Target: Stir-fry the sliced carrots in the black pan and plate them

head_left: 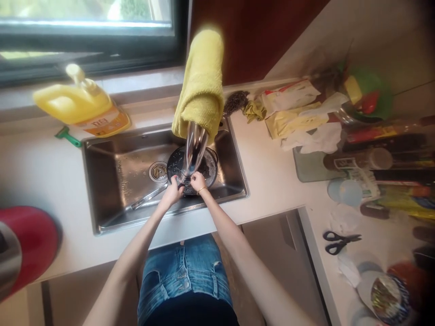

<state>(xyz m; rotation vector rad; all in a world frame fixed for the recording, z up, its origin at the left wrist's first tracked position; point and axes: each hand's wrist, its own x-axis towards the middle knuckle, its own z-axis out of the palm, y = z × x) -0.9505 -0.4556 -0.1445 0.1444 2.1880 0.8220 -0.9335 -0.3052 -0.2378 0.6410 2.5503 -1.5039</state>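
Note:
Both my hands are over a steel sink (102, 181), just under the chrome tap (194, 147), which has a yellow cloth (201, 81) draped over it. My left hand (172, 191) is curled at the near rim of a dark round pan (209, 166) lying in the basin. My right hand (198, 181) is closed beside it, with a thin bangle on its wrist. Between the two hands is a small dark thing I cannot make out. A metal utensil (149, 197) lies on the sink floor near the drain (158, 171).
A yellow detergent jug (79, 102) and a green scraper (68, 136) sit left of the sink. A red appliance (25, 246) stands at the near left. Gloves, rags, bottles and black scissors (340, 241) crowd the counter on the right.

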